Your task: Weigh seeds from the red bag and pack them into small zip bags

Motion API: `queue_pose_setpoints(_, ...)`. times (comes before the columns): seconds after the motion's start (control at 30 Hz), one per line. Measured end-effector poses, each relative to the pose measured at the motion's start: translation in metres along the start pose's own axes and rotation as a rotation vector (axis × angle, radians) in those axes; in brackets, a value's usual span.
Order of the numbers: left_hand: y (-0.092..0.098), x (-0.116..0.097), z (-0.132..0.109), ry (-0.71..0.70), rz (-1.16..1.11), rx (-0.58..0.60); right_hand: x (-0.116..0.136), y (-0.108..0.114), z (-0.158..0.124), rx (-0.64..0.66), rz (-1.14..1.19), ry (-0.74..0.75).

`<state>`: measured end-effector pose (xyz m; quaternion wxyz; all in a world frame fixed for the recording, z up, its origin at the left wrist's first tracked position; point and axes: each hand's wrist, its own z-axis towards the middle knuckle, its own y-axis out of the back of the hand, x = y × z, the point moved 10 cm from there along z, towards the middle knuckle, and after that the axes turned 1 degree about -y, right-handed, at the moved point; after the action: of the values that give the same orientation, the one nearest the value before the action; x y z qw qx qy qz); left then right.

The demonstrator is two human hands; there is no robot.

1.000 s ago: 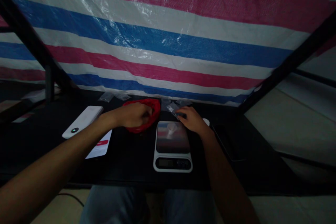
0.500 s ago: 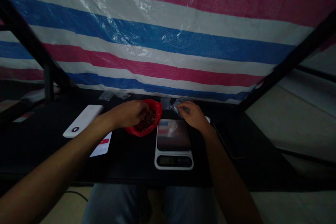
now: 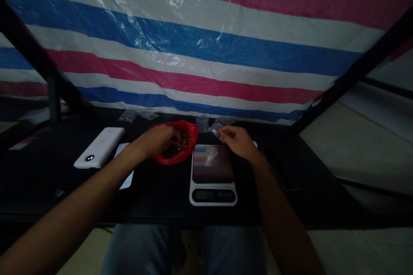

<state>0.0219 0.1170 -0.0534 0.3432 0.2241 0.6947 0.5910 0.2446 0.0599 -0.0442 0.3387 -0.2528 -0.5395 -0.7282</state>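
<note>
The left hand [image 3: 157, 141] is held curled over the mouth of a crinkled red plastic bag [image 3: 189, 134], its fingers dipped among small dark reddish-brown pieces [image 3: 176, 148] heaped inside. Whether any pieces are gripped cannot be told, as the fingertips are hidden. The bag is slumped open on a black bench [image 3: 155, 197], just left of the scale.

A small clear plastic bag [image 3: 216, 131] is pinched by the fingers of the right hand [image 3: 238, 142], the rest of that hand being held half-curled above the far edge of a white digital kitchen scale [image 3: 213, 175]. A small white cup [image 3: 211, 153] stands upright on the scale's reflective platform — its contents cannot be made out.

Further clear plastic bags [image 3: 128, 115] are laid along the far edge of the bench. To the left, a white power bank [image 3: 99, 148] is lying flat beside a white printed card with a red mark [image 3: 125, 166], which is partly covered by the left forearm. A dark flat slab [image 3: 279, 168] is lying to the right of the scale — too dim to identify. Behind the bench, a striped red, white and blue woven tarpaulin [image 3: 206, 51] is hung against a black metal frame [image 3: 35, 56].
</note>
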Motion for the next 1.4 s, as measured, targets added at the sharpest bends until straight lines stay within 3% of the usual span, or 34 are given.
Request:
queue_pose_setpoints(0.27,0.02,0.007,-0.005,-0.006,-0.034,0.023,0.003,-0.005,0.0,0.024,-0.005,-0.018)
queue_pose_setpoints(0.73,0.036,-0.029,0.007,-0.136,-0.118,-0.006,0.003,-0.007,-0.001,0.042,-0.037,-0.032)
queue_pose_setpoints(0.93,0.05,-0.068,0.007,-0.266,-0.273,-0.096,0.004,-0.009,-0.001,0.038,-0.046,-0.02)
queue_pose_setpoints(1.13,0.044,-0.118,0.013,-0.421,-0.32,-0.103,0.006,-0.007,-0.002,0.035,-0.053,-0.024)
queue_pose_setpoints(1.4,0.028,-0.135,0.018,-0.428,-0.245,-0.049,0.01,-0.006,-0.002,0.04,-0.088,0.014)
